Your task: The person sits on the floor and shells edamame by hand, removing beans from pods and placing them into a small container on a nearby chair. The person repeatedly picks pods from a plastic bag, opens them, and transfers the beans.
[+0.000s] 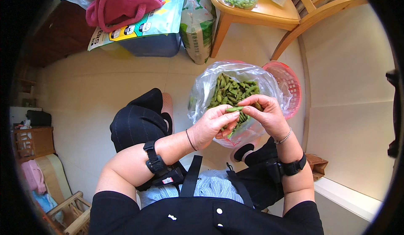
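A green soybean pod is pinched between both hands, over a clear plastic bag of many green pods. My left hand grips the pod's left end with thumb and fingers, its lower fingers curled over the bag. My right hand holds the pod's right end between thumb and index finger, and a browner pod shows partly beneath those fingers. The bag stands open in front of me, between my knees. Whether anything lies inside my left palm is hidden.
Right of the bag stands a pink plastic basket with clear plastic in it. Beyond are a wooden chair bearing a bag of shelled green beans, a printed sack and a blue bin under a magenta cloth bag.
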A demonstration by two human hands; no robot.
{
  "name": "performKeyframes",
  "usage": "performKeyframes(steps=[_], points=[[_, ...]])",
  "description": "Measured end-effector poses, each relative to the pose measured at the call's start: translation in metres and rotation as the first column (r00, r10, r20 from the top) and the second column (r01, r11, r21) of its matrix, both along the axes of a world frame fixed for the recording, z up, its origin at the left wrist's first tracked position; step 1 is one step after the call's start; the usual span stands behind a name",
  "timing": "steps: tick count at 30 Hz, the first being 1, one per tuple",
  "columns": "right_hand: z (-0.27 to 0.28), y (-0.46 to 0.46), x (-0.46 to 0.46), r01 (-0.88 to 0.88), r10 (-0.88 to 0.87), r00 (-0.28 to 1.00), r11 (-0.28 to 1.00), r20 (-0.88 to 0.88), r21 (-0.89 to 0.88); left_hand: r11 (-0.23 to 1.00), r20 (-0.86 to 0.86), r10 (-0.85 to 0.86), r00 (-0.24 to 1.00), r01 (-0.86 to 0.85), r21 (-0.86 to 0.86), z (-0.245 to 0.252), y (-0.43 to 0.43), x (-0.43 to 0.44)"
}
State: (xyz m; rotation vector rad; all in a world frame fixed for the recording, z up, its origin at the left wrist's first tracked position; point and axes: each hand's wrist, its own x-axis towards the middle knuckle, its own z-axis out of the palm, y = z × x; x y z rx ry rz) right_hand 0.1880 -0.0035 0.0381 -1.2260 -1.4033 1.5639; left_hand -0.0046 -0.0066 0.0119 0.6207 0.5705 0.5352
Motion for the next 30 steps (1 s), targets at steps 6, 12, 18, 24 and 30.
performKeyframes(steps=[6,12,18,24,30], points=[[0.001,0.000,-0.001,-0.036,0.029,0.998,0.994,0.064,0.106,0.998,-0.030,0.045,0.999,-0.043,0.043,0.003,-0.002,-0.003],[0.001,-0.005,-0.007,-0.066,-0.018,0.970,0.941,0.244,0.332,0.991,-0.040,0.127,0.991,-0.126,0.034,0.001,-0.003,-0.002],[0.002,-0.009,-0.017,-0.187,-0.124,0.892,0.774,0.434,0.605,0.983,-0.057,0.164,0.985,-0.158,0.090,-0.003,-0.003,-0.002],[0.006,-0.008,-0.014,-0.144,-0.148,0.891,0.805,0.429,0.576,0.992,0.000,0.121,0.993,-0.121,0.039,0.001,-0.001,-0.004],[0.006,-0.007,-0.011,-0.114,-0.099,0.922,0.853,0.373,0.509,0.993,0.004,0.102,0.995,-0.103,0.051,0.005,0.001,-0.006]])
